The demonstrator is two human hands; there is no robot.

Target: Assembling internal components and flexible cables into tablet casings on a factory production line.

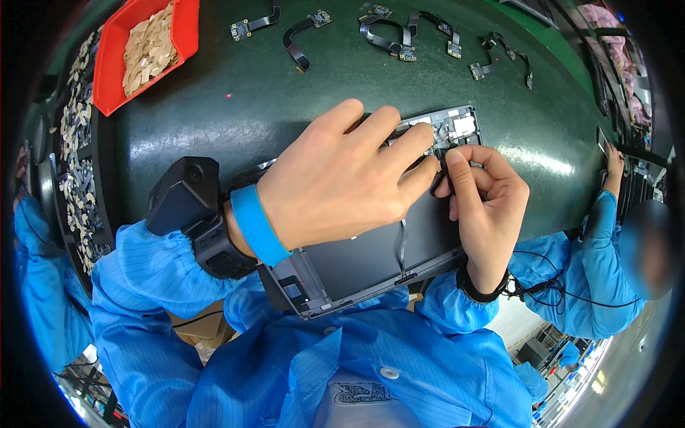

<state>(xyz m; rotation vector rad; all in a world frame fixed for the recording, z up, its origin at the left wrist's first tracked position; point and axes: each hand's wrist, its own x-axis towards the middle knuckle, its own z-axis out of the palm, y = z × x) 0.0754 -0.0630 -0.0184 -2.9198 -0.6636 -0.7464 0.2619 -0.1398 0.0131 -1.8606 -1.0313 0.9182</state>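
"Where's the open dark casing (357, 260)?"
"I see it slanted beneath both hands, partly over the green table (214, 103)."
"Left hand (339, 175)?"
"Fingers spread, curled over its upper part. Tips partly hidden; can't tell whether they grip."
"Right hand (492, 196)?"
"Thumb and fingers drawn narrow beside a small dark piece (437, 178). I can't confirm a hold."

We see a dark green worktop (228, 82) spread across the upper half of the frame, glossy with pale glare (539, 160) toward its left and right. At the lower right we make out a light grey floor (637, 353) and cluttered equipment (534, 351) too small to identify.
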